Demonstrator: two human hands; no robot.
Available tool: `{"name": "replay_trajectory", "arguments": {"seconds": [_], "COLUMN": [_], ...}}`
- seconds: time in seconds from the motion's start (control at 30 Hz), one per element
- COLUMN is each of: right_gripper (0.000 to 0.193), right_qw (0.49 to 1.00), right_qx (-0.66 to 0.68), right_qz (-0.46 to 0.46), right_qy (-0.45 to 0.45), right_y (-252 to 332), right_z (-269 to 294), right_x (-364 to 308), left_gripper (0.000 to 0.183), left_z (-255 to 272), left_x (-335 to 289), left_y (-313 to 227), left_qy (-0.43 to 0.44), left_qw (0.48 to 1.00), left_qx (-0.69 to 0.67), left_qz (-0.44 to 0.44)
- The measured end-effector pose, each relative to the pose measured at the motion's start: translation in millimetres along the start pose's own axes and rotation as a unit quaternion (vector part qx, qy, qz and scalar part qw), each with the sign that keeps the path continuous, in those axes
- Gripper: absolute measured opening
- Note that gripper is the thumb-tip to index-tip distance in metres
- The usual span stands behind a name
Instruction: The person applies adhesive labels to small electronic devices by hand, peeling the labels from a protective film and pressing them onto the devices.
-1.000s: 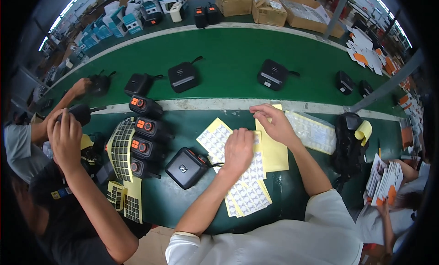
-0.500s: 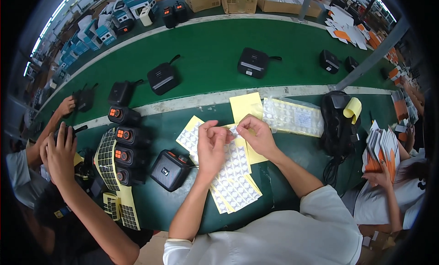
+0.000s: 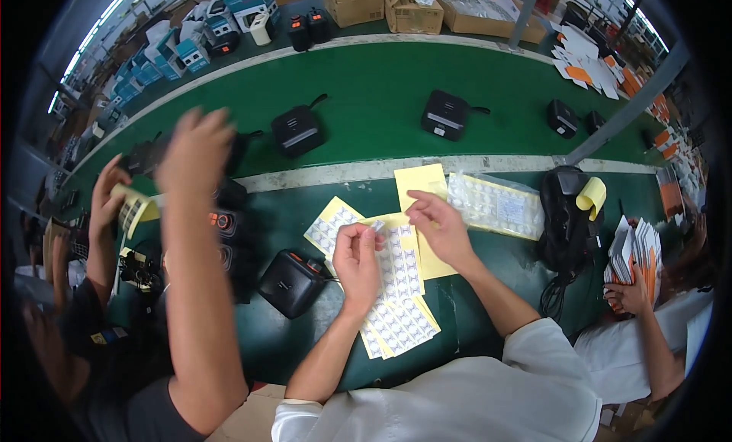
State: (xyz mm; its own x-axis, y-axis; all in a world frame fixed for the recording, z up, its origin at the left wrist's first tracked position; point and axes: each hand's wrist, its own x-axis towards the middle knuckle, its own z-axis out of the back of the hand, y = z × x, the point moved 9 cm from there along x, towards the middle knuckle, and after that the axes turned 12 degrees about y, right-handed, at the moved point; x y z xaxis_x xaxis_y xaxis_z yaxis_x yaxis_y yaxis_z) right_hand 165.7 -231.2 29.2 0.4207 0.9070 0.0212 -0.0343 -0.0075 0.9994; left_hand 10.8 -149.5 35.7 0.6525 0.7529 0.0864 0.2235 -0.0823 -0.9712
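Observation:
My left hand [image 3: 357, 260] is closed, its fingertips pinching a small white sticker [image 3: 377, 225]. Just to its right, my right hand [image 3: 444, 230] hovers with fingers apart and nothing visible in them. Beneath both hands lie overlapping yellow-backed sheets of white stickers [image 3: 400, 268], with more stickers [image 3: 332, 224] on a sheet to the left. A plain yellow sheet [image 3: 432, 251] is under my right hand. Left of my left wrist sits a black box-shaped device [image 3: 293, 283], its smooth dark face showing.
A co-worker's blurred arm [image 3: 194, 236] reaches across from the left; their other hand [image 3: 107, 194] holds a yellow strip of black labels [image 3: 136, 210]. Black cases [image 3: 446, 114] stand on the green belt [image 3: 366, 91]. To the right are a bagged sticker sheet [image 3: 499, 204] and a black bag [image 3: 560, 221].
My right hand has drawn away from the sticker, which stays in my left fingers. The black device now shows a smooth face instead of its grille. The co-worker's arm has swung up over the left side.

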Motion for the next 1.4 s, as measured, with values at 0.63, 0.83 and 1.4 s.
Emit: {"name": "replay_trajectory", "arguments": {"seconds": [0.63, 0.83, 1.4], "right_gripper": [0.033, 0.056, 0.091], "right_qw": [0.968, 0.927, 0.909], "right_qx": [-0.209, -0.360, -0.370], "right_qz": [0.083, 0.025, -0.170], "right_qy": [-0.116, -0.098, 0.090], "right_y": [2, 10, -2], "right_z": [75, 88, 51], "right_x": [104, 172, 234], "left_gripper": [0.003, 0.003, 0.003], "left_z": [-6, -1, -14], "left_x": [-19, -20, -16], "left_y": [16, 19, -8], "left_qy": [0.044, 0.039, 0.051], "left_qw": [0.989, 0.988, 0.992], "left_qx": [0.112, 0.121, 0.063], "left_qz": [-0.081, -0.092, -0.096]}}
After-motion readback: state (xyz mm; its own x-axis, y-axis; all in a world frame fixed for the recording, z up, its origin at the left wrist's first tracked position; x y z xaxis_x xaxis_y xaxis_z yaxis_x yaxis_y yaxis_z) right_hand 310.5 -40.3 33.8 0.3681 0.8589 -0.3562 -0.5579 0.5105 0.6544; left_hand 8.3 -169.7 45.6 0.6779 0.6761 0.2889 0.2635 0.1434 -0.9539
